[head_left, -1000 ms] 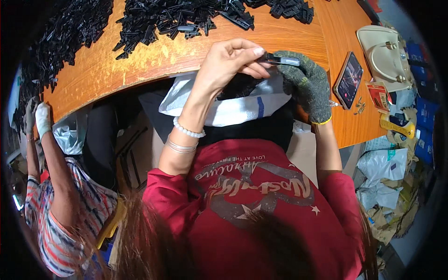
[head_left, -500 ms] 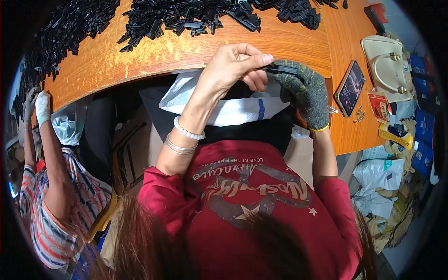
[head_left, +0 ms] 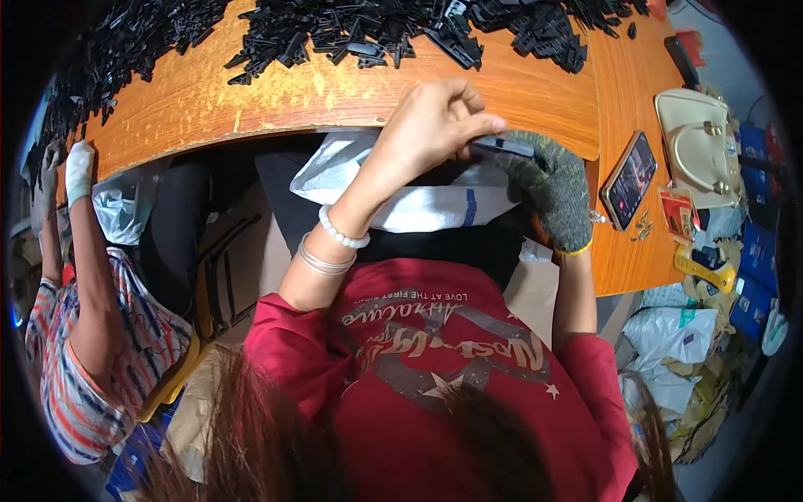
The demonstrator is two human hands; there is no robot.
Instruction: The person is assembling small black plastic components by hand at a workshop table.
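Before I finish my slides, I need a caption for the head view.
Gloved right hand holds a black part, bare left hand at its end, black pieces heaped on the table.

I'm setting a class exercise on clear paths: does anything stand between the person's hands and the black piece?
Nothing visible blocks the left hand: its thumb is by the left end of the black piece. The right hand holds the piece, with only its grey glove between.

Wooden table (head_left: 535,113) on my remote feed, bearing: heaped black parts (head_left: 326,33) | phone (head_left: 631,180) | small brass-coloured pieces (head_left: 642,227) | red packet (head_left: 679,213) | cream handbag (head_left: 682,130)
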